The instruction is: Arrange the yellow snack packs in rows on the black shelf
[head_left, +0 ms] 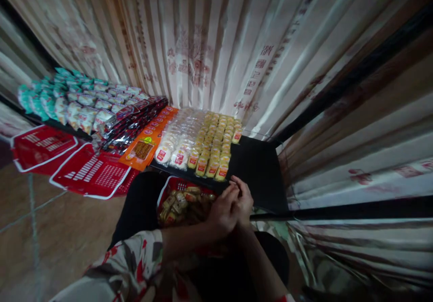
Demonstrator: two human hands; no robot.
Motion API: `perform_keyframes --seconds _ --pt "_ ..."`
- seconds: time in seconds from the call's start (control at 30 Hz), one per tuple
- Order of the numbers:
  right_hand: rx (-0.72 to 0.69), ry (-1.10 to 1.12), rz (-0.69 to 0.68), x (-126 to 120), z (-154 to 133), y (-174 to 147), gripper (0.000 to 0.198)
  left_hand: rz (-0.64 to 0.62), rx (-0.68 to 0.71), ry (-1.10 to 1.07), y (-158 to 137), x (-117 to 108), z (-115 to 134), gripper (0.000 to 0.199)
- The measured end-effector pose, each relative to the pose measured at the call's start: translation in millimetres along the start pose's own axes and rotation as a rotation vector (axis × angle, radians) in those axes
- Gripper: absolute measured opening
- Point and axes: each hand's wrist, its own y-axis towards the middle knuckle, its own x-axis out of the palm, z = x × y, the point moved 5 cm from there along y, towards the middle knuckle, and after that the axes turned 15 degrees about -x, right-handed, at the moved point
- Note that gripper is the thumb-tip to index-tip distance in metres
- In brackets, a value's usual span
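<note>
My left hand (221,212) and my right hand (246,199) are pressed together above the front edge of a black shelf (260,171). The fingers of both are curled against each other, and whatever lies between them, if anything, is hidden. Just beyond my fingertips stand rows of yellow-wrapped snack cakes (212,166), with their front ends facing me. Beside them are white-wrapped round cakes (179,157) in similar rows. Under my left forearm, between my knees, sits a red basket (161,193) holding many small wrapped snacks (182,200).
Left along the shelf lie an orange snack packet (149,142), dark red shiny packets (130,126), and white and green snack bags (84,101). Two red baskets (91,171) are at the lower left, above the tiled floor (20,230). A pale printed curtain (216,45) hangs behind.
</note>
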Motion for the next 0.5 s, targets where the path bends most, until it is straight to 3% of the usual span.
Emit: perform_keyframes --seconds 0.13,0.2,0.37,0.5 --pt "0.045 0.08 -0.114 33 -22 -44 0.034 -0.083 -0.013 0.091 -40 -37 -28 0.039" --pt "0.104 0.082 -0.197 57 -25 -60 0.037 -0.05 -0.069 0.168 -46 -56 -48 0.038" --pt "0.175 0.097 -0.492 125 -22 -89 0.037 -0.018 -0.349 0.669 -42 -92 -113 0.033" --pt "0.313 0.138 -0.612 165 -12 -112 0.031 -0.162 -0.335 1.019 -42 -102 -147 0.038"
